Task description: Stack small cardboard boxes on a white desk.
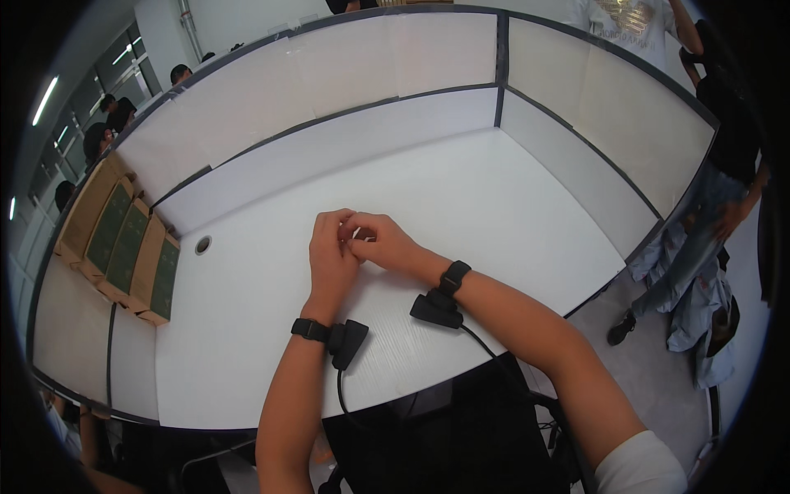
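Observation:
My left hand (pixel 333 247) and my right hand (pixel 386 241) meet above the middle of a white desk (pixel 457 204), fingertips against each other. The right thumb and index finger curl into a loop, with a shadowed patch inside it. The fingers cover whatever may lie between them, so I cannot tell if a small thing is held. Each wrist wears a black strap, the left one (pixel 310 330) and the right one (pixel 455 277), each carrying a black wedge-shaped device with a cable running towards me.
Partition panels (pixel 345 74) wall the desk. Several cardboard boxes with green faces (pixel 129 247) stand against the left panel, near a round cable hole (pixel 203 245). A person in jeans (pixel 685 241) stands beyond the right panel, beside grey plastic bags (pixel 703 327). Other people appear behind the left partition.

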### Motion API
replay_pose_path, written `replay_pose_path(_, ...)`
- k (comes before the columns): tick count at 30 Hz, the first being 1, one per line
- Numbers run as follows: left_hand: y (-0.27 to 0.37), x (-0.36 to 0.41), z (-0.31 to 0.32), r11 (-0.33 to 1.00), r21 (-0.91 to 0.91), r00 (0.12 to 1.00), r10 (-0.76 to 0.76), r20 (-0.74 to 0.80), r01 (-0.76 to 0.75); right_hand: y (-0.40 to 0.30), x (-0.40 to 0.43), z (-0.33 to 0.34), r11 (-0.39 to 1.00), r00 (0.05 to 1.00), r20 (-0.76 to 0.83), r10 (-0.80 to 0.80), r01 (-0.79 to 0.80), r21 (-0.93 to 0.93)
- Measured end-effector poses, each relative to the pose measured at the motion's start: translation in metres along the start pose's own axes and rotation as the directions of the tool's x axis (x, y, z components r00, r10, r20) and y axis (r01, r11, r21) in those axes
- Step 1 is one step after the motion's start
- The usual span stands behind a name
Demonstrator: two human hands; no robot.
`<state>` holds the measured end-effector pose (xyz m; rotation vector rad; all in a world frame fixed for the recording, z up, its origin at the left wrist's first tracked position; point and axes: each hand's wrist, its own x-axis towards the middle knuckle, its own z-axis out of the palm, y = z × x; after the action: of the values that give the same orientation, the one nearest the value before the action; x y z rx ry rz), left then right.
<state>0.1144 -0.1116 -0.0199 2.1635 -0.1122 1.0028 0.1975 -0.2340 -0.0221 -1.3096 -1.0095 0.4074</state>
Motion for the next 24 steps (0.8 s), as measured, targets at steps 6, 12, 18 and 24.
replay_pose_path(6, 0.005, 0.002, 0.000, 0.996, -0.031, 0.996, -0.081, 0.038, 0.082, -0.003, 0.000, -0.003, 0.999, 0.999, 0.011, 0.037, -0.037, -0.027)
replay_pose_path(12, 0.002, -0.002, -0.001, 0.996, -0.048, 0.996, -0.078, 0.033, 0.080, 0.002, 0.000, -0.001, 0.997, 0.996, 0.053, 0.073, -0.074, 0.018)
replay_pose_path(18, -0.004, -0.001, 0.002, 0.998, -0.039, 0.999, -0.042, 0.034, 0.043, 0.003, -0.001, -0.002, 0.997, 0.998, 0.033, 0.055, -0.057, 0.058)
replay_pose_path(24, -0.008, -0.001, 0.003, 0.998, -0.063, 1.000, -0.011, 0.004, 0.011, 0.001, 0.000, -0.001, 0.996, 0.997, 0.042, 0.062, -0.064, 0.058)
